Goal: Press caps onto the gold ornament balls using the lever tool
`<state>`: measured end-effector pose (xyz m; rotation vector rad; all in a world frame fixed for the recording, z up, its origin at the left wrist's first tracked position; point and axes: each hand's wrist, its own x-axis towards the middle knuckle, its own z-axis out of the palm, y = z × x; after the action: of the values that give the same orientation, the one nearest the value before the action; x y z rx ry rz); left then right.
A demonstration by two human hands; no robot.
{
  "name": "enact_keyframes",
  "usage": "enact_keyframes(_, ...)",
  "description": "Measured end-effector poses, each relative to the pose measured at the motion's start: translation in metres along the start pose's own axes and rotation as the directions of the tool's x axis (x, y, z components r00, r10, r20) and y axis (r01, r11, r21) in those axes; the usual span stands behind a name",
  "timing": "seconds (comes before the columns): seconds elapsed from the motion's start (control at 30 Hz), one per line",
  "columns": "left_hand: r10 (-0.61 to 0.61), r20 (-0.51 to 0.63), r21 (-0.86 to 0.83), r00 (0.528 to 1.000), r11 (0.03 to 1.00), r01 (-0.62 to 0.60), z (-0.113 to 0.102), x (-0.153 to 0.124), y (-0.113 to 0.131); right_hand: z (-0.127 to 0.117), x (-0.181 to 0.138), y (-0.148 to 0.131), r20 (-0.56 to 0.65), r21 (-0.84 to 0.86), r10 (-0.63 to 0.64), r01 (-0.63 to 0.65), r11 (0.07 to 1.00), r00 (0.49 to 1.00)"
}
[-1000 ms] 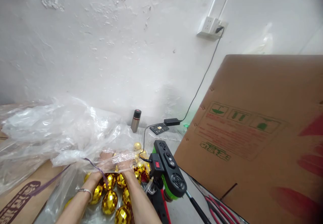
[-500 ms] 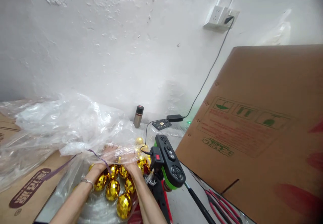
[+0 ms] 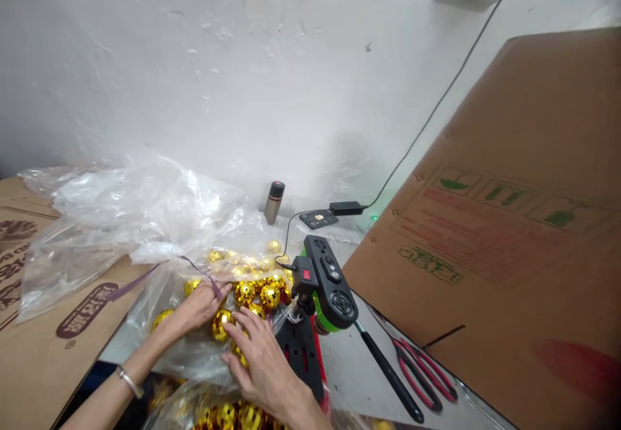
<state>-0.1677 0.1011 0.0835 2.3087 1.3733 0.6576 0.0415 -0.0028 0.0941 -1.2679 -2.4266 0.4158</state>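
Observation:
A crumpled clear plastic bag (image 3: 130, 216) spills several gold faceted balls (image 3: 264, 294) onto the table. My left hand (image 3: 196, 308) lies on the plastic with its fingers stretched out, touching a purple ribbon (image 3: 194, 265) and a gold ball (image 3: 220, 324). My right hand (image 3: 262, 360) rests just right of that ball, fingers spread flat on the bag over more balls. Neither hand grips anything that I can see. A metal bracelet (image 3: 129, 381) sits on my left wrist.
A black and green device (image 3: 326, 288) on a stand is right of my hands, with a black rod (image 3: 388, 375) and red-handled pliers (image 3: 424, 373) beyond. A large cardboard box (image 3: 509, 223) fills the right. A steel bottle (image 3: 274, 202), a power adapter (image 3: 345, 208) and printed cardboard (image 3: 43, 313) lie around.
The view has tipped downward. Both hands have drawn back toward me from under the plastic fold and now lie spread on top of the bag, farther apart.

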Motion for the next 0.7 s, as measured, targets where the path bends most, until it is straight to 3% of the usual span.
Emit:
enact_keyframes(0.07, 0.016, -0.014, -0.021, 1.0, 1.0, -0.017, -0.002, -0.024, 0.002, 0.0, -0.012, -0.001, 0.1, -0.063, -0.079, 0.085, 0.994, 0.992)
enact_keyframes(0.13, 0.069, -0.014, -0.02, 0.998, 0.997, -0.069, -0.003, -0.05, 0.004, 0.002, -0.016, 0.001, 0.166, -0.129, -0.08, 0.103, 0.986, 0.983)
enact_keyframes(0.23, 0.153, 0.066, 0.045, 0.986, 0.987, -0.156, 0.0, -0.086, 0.005, 0.009, -0.015, 0.005, 0.193, -0.127, -0.064, 0.09, 0.988, 0.979)
enact_keyframes(0.33, 0.147, 0.101, 0.145, 0.984, 0.976, -0.161, 0.009, -0.107, 0.004, 0.015, -0.012, 0.009, 0.202, -0.077, -0.07, 0.087, 0.993, 0.977)
enact_keyframes(0.43, 0.101, 0.038, 0.196, 0.994, 0.975, -0.106, 0.021, -0.109, 0.004, 0.019, -0.011, 0.012, 0.193, -0.017, -0.059, 0.063, 0.998, 0.979)
enact_keyframes(0.53, 0.021, -0.037, 0.237, 0.999, 0.971, -0.012, 0.036, -0.094, 0.009, 0.021, -0.014, 0.015, 0.161, 0.084, -0.035, 0.021, 0.996, 0.986)
enact_keyframes(0.7, -0.086, -0.127, 0.283, 0.988, 0.952, 0.119, 0.059, -0.064, 0.02, 0.022, -0.024, 0.021, 0.067, 0.383, 0.091, -0.11, 0.917, 0.994)
